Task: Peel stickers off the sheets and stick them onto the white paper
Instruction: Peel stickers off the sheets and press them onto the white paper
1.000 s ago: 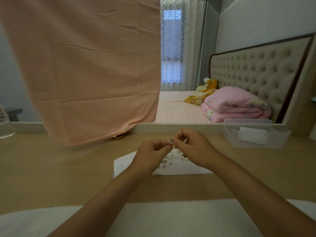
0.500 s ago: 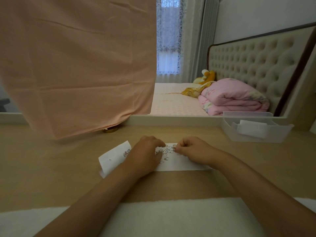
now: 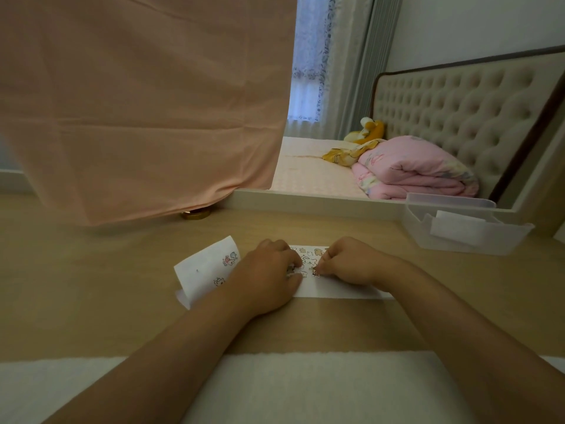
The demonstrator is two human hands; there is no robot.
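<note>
Sticking so far: two little cartoon stickers (image 3: 230, 259) are already on the white paper (image 3: 200, 272), so the job's started but it's early days.
White paper: lying on the table (image 3: 91, 286) just left of the left hand (image 3: 269, 276). Its far end curls up off the wood, and the left wrist covers its near corner.
Sticker sheet (image 3: 308, 257): flat on the table between the two hands, long side running left to right. The part that shows has plenty of small designs on it.
Left hand: knuckles up, fingers curled under, holding down the left end of the sheet so it can't slide.
Right hand (image 3: 351, 263): fingers bunched tight, fingertips pinching at one sticker (image 3: 315, 273) near the sheet's lower edge. Whether its corner has actually lifted is too small to tell from here.
Step in hand: looks like the start of a peel, with one hand anchoring and the other picking.
Left to do: get this one off, carry it across to the white paper, press it down, then repeat. Going by how full the sheet is and how bare the paper is, most of the task is ahead.
Other stuff: a clear plastic box (image 3: 464, 231) sits at the far right and a pink cloth (image 3: 137, 117) hangs at the back left, both well apart from the work.
</note>
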